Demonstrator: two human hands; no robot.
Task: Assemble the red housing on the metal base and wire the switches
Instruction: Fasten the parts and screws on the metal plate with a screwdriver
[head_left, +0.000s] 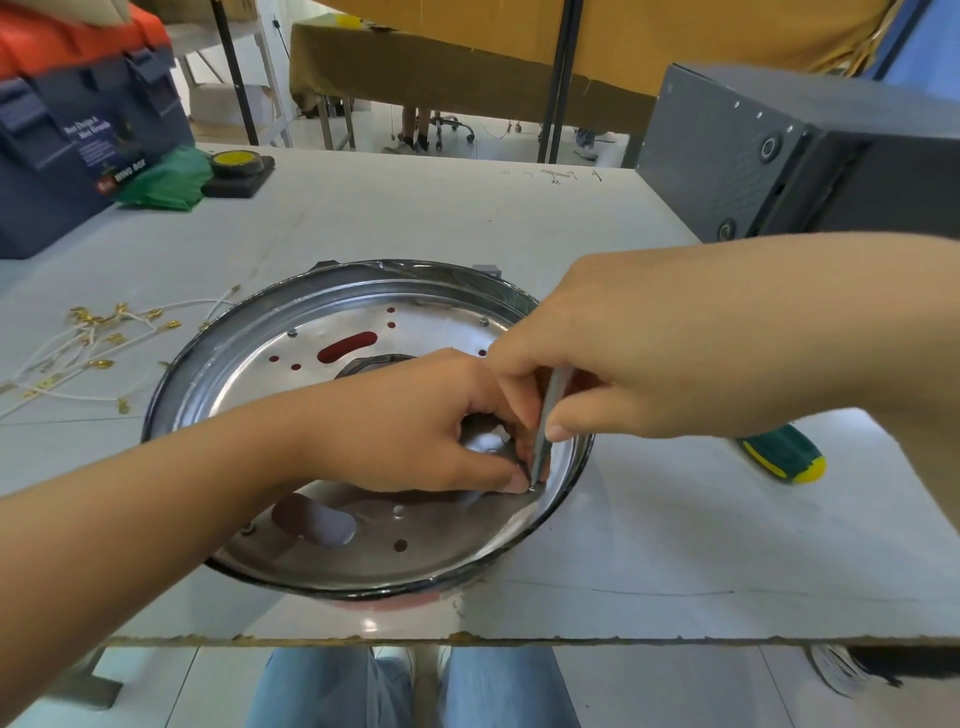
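Observation:
A round shiny metal base (332, 551) with a dark rim lies in the middle of the white table. Red housing shows through its slots (347, 347) and under its near edge (384, 603). My left hand (415, 415) reaches into the base from the left, and its fingertips pinch a small part, perhaps a screw, near the right inner rim. My right hand (613, 364) comes in from the right and grips a thin grey metal tool (545, 426) whose tip meets that same spot. A bundle of white wires with brass terminals (88, 343) lies at the left.
A green and yellow screwdriver handle (784, 454) lies right of the base. A blue and orange toolbox (78, 130), a green bag (166, 179) and a yellow tape roll (236, 163) stand at the back left. A grey box (779, 156) is at the back right. The table's front edge is close.

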